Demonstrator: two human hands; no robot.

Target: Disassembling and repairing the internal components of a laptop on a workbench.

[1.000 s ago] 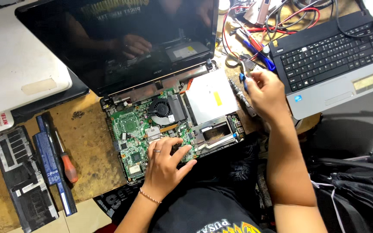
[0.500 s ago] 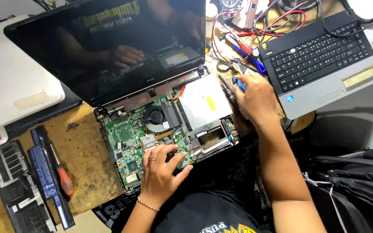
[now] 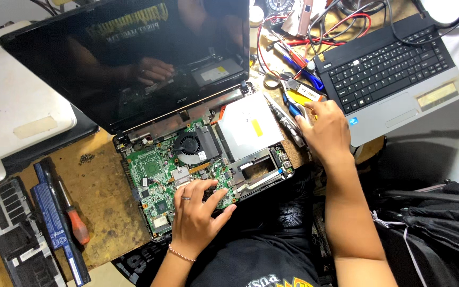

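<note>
1. Far left on the bench (image 3: 102,196) lie a black cover panel (image 3: 11,234), a blue-labelled battery (image 3: 54,220) and a red-handled screwdriver (image 3: 75,223); none of them has shifted over the last second.
2. The left hand (image 3: 200,210) rests flat on the near edge of the green board (image 3: 160,175) of the opened laptop (image 3: 134,74), fingers spread and gripping nothing. It sat on the same spot a second ago, so it reads as bracing the machine.
3. The board lies bare at the middle, with the fan (image 3: 189,143) and the silver drive (image 3: 251,125) just right of it, all unchanged.
4. The right hand (image 3: 325,130) is where the change is: it has drawn slightly back and now lies over the tools (image 3: 293,103) between the two laptops, fingers curled. Whether it has closed on one I cannot tell.
5. That suggests a tool is being chosen while the board waits untouched.
6. Rightmost, the second laptop (image 3: 399,69) sits amid cables (image 3: 346,26).
</note>
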